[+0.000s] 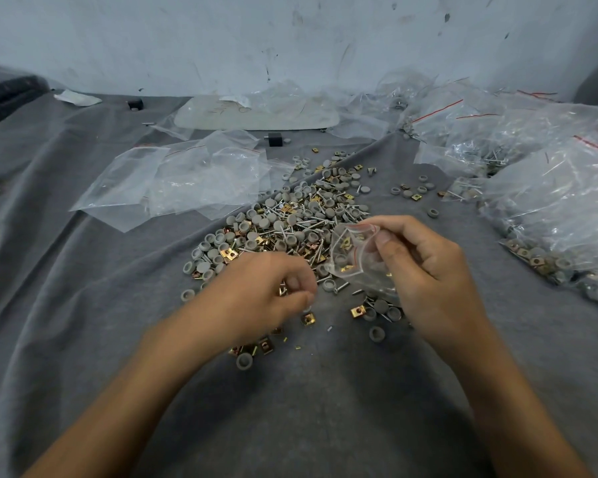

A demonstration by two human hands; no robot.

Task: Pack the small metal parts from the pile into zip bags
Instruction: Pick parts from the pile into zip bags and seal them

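Pinching one zip bag (354, 258), right hand (432, 274)

Gray caps, screws, brass clips piled (283, 229); clear zip bag (356, 260) open.

Both bare forearms reached forward. The left hand (266, 291) hung palm-down, fingers curled against the thumb. The right hand (425, 270), just beside it, pinched a zip bag (353, 260) between thumb and fingers.

Bare forearms, left hand (266, 294), right hand (425, 270) — short plain nails.
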